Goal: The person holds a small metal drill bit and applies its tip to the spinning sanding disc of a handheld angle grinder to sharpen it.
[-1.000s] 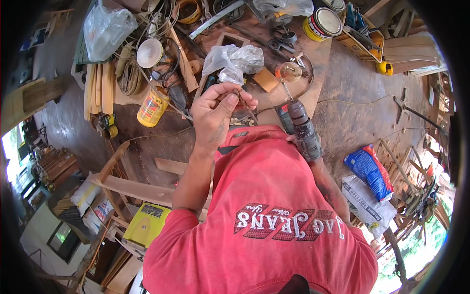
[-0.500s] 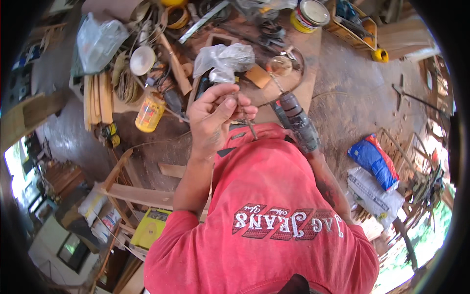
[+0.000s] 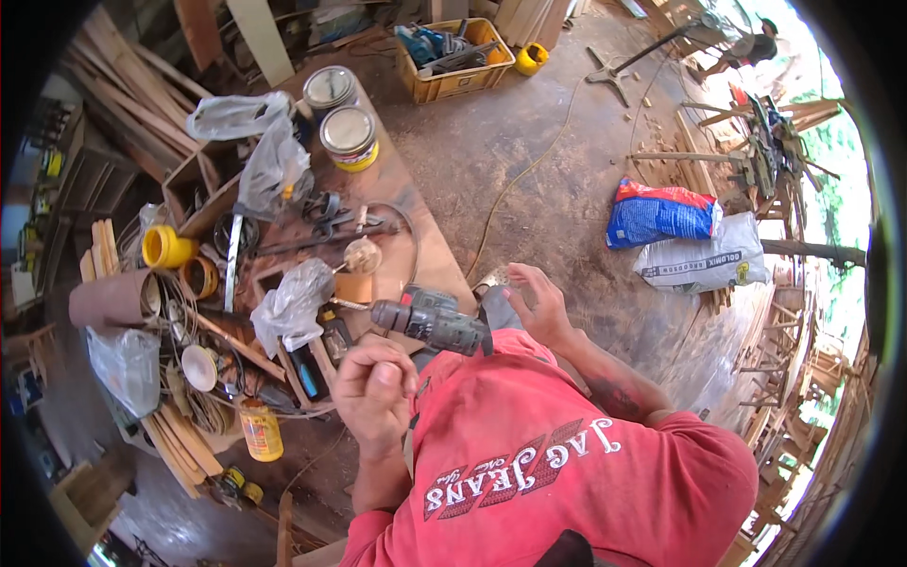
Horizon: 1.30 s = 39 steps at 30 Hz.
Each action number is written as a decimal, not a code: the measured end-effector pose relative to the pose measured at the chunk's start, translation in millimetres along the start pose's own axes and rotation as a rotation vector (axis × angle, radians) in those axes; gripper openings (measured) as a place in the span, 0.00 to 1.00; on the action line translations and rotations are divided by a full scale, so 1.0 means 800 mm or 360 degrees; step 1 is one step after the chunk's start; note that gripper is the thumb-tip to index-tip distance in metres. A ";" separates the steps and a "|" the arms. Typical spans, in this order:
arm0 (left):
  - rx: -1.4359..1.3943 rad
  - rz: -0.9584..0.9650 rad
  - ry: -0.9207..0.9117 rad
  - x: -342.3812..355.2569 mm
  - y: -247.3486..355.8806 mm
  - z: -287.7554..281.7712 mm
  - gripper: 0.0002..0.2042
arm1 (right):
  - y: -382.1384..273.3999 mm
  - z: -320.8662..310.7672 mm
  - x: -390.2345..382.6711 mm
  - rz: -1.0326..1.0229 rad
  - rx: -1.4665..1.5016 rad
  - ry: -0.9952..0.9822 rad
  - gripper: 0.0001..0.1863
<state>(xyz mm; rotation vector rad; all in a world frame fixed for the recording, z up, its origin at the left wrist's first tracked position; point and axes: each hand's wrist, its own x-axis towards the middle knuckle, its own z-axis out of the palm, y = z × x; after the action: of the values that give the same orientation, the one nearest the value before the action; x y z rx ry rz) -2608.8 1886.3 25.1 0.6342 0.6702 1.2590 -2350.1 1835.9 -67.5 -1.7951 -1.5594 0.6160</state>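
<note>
My left hand (image 3: 376, 392) is raised in front of my red shirt, its fingers curled and pressed together. Whatever is in those fingers is hidden. Just beyond it a dark cordless drill (image 3: 430, 326) lies on its side at the near table edge, a long bit (image 3: 350, 303) in its chuck pointing left. My right hand (image 3: 539, 304) is to the right of the drill, apart from it, fingers spread and nothing in them. Next to the bit are a crumpled clear plastic bag (image 3: 295, 304) and a small wooden block (image 3: 353, 286).
The cluttered wooden table (image 3: 416, 217) holds two paint cans (image 3: 348, 138), a yellow bottle (image 3: 261, 430) and coiled rope. A yellow crate (image 3: 452, 71) of tools stands on the floor beyond. Bags (image 3: 663, 214) lie at the right, and a cable (image 3: 520, 175) crosses the floor.
My right hand has let go of the drill and moved right. The thin stick seen in my left fingers no longer shows. The view has turned toward the right.
</note>
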 end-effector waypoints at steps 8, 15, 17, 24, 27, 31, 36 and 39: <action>0.0012 -0.0452 -0.0113 -0.016 -0.082 0.117 0.04 | -0.038 -0.106 -0.001 -0.0482 0.0765 -0.0393 0.15; -0.0106 -0.0480 -0.0205 0.010 -0.201 0.259 0.06 | 0.054 -0.199 -0.021 -0.0108 0.1048 -0.0663 0.14; 0.0053 -0.0499 -0.0229 0.018 -0.242 0.307 0.06 | 0.090 -0.243 -0.026 -0.0071 0.1069 -0.0433 0.12; 0.0181 -0.0715 -0.0892 0.054 -0.361 0.463 0.05 | 0.182 -0.402 -0.087 0.0364 0.0841 0.0276 0.10; 0.0317 -0.1013 -0.1264 0.055 -0.408 0.521 0.05 | 0.208 -0.441 -0.128 0.0587 0.0811 0.0596 0.10; 0.0653 -0.1126 -0.1597 0.042 -0.470 0.580 0.05 | 0.234 -0.455 -0.160 0.0854 0.0922 0.1131 0.10; 0.0821 -0.1266 -0.1869 0.037 -0.547 0.651 0.07 | 0.276 -0.483 -0.174 0.0925 0.0974 0.1650 0.08; 0.1017 -0.1276 -0.2025 0.042 -0.599 0.693 0.08 | 0.313 -0.521 -0.181 0.0999 0.0312 0.1795 0.07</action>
<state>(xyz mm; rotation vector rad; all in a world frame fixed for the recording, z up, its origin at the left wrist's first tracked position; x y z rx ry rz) -1881.3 1792.0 24.8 1.3237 0.1456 -0.2472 -1905.6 1603.9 11.3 -1.9086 -0.1785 -0.0488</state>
